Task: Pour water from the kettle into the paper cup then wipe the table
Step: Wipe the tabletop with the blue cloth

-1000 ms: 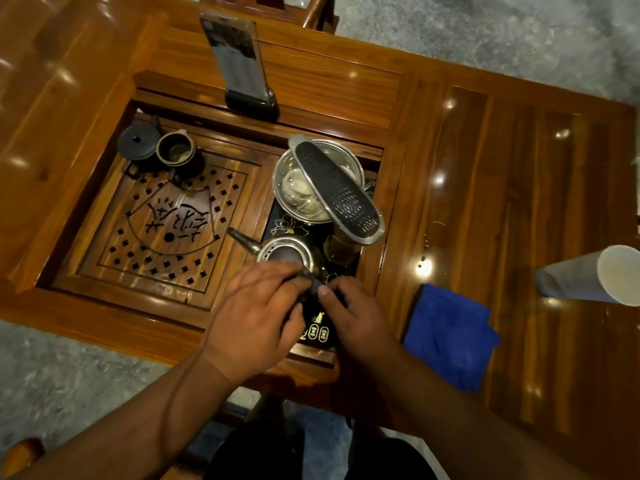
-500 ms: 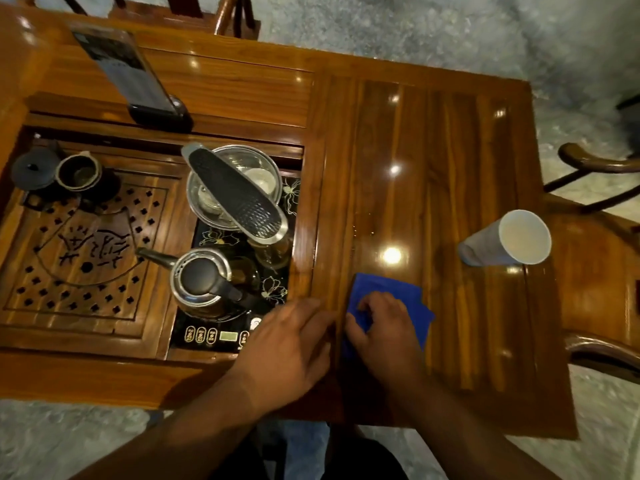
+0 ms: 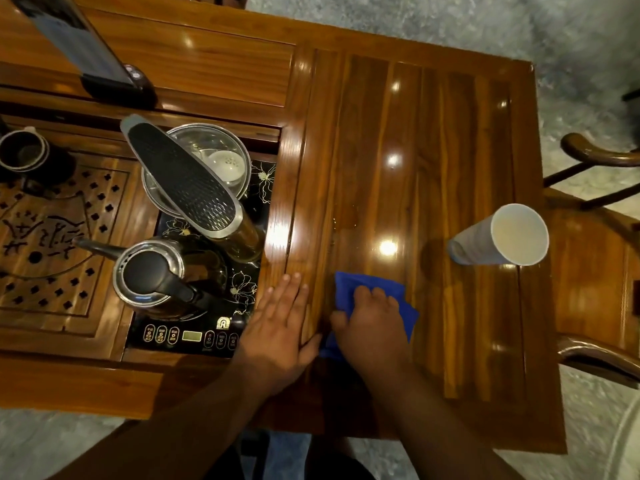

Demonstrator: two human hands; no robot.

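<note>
A steel kettle [image 3: 149, 271] with a black lid and handle stands on the black heater panel [image 3: 187, 336], spout to the left. The white paper cup [image 3: 502, 237] stands upright at the right of the glossy wooden table [image 3: 398, 133]. A blue cloth [image 3: 405, 306] lies on the table near the front edge. My right hand [image 3: 367, 327] presses down on the blue cloth with curled fingers. My left hand [image 3: 277, 327] lies flat on the table beside the cloth, fingers apart, holding nothing. A few water drops [image 3: 346, 220] glisten beyond the cloth.
A steel bowl [image 3: 221, 150] with a tall grey-and-black faucet arm [image 3: 180, 178] over it sits behind the kettle. The carved tea tray [image 3: 52, 237] and a small dark cup [image 3: 24, 150] lie left. A phone on a stand [image 3: 86, 50] is at the back. Wooden chair [image 3: 599, 271] at right.
Both hands left the kettle, which stays on the heater panel. My right hand moved right onto the blue cloth and my left hand laid flat beside it. The view swung right.
</note>
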